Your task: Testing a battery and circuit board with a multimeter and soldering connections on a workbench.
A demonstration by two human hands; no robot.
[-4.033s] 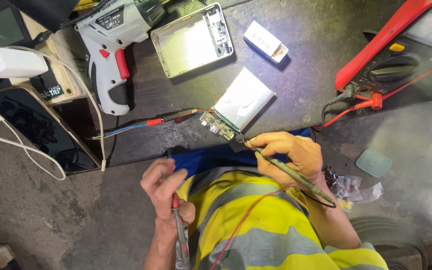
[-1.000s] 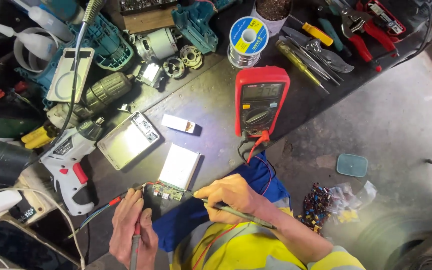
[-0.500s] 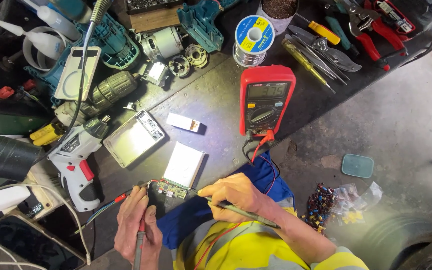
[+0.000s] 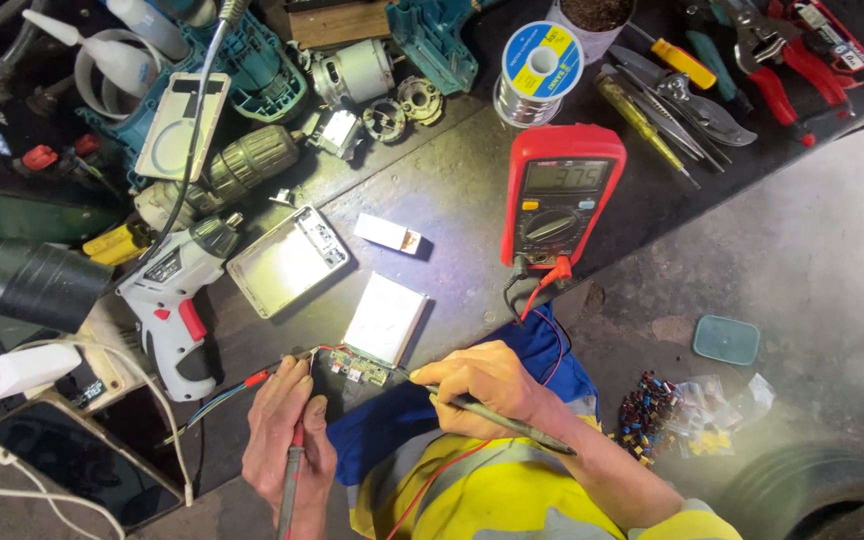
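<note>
At the dark worktop's (image 4: 452,200) near edge, the left hand (image 4: 287,435) grips a red probe (image 4: 290,480) and the right hand (image 4: 487,385) a black probe (image 4: 497,418), tips on the small circuit board (image 4: 357,368) joined to a flat silver battery pack (image 4: 385,318), below a red multimeter (image 4: 559,195).

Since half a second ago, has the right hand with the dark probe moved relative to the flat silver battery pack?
No. The right hand stays just below the flat silver battery pack, its dark probe tip at the small circuit board; only the camera shifted.

Red multimeter's grey screen (image 4: 563,177) mid-bench; dark phone screen (image 4: 72,460) bottom-left.
</note>
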